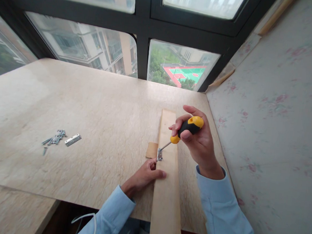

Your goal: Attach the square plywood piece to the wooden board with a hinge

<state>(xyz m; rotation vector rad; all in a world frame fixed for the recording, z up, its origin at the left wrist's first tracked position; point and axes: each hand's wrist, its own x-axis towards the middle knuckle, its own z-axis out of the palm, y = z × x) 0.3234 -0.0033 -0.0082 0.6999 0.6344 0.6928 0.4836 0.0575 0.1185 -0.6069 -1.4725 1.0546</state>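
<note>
My right hand (197,142) is closed around the yellow and black handle of a screwdriver (189,128), index finger raised off it. The shaft slants down to the left, its tip at a small metal hinge (159,154) on the edge of a long wooden board (165,200). My left hand (147,174) grips the board just below the hinge, thumb on top and fingers curled against its left side. Whether those fingers also touch the hinge is hard to see. A small brown square piece (152,150) lies beside the board, left of the hinge.
A second hinge (73,140) lies on the marble-patterned ledge (105,102) at left, near a pile of screws and small metal plates (55,138). A floral-papered wall (266,122) rises close on the right. Dark-framed windows (143,51) stand behind. The board overhangs the front edge.
</note>
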